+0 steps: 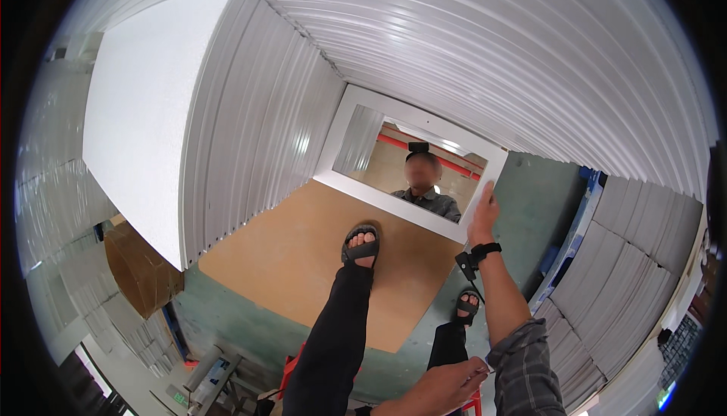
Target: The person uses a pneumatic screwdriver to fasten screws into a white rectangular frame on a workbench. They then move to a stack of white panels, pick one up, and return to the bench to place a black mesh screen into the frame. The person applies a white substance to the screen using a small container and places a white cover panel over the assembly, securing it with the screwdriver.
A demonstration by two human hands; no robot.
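Note:
A white-framed rectangular mirror sits in the corner between two tall stacks of white panels. My right hand is closed on the right side of its frame, and a black band with a small device circles that wrist. The glass reflects a person with a head-worn camera. At the bottom, well apart from the mirror, my left hand has its fingers curled and pressed together; whatever they may hold is too small to make out.
White stacks rise at the left and along the far side. A brown board lies on the green floor, one sandalled foot on it. Grey stacks stand right, a brown carton left, a red stool below.

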